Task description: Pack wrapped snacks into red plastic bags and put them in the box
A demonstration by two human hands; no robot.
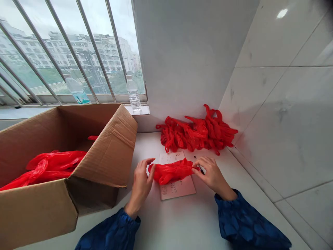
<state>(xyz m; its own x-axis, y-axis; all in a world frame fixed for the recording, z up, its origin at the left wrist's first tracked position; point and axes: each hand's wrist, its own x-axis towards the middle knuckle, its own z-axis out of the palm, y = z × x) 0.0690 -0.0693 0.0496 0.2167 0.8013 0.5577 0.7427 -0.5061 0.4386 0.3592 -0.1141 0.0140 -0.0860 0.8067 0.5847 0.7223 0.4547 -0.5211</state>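
Cardboard box (101, 156) on L side of counter (161, 222), red bags (52, 166) inside, partly hidden by its flap; bunched pile (197, 133) of same in back rt corner. One bag (173, 171) held over paper (178, 189) by L hand (140, 184) and rt hand (213, 175), fingers (201, 163) of both pinched nearly shut on it. Paper's writing too small to read; pen (201, 169) mostly hidden by rt hand.

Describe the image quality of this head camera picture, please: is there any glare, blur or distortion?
In the head view, the wide lens bends the window bars; a small glare shines on the wall tile; the buildings outside look pale; the red bag, left hand and right hand look fairly sharp.
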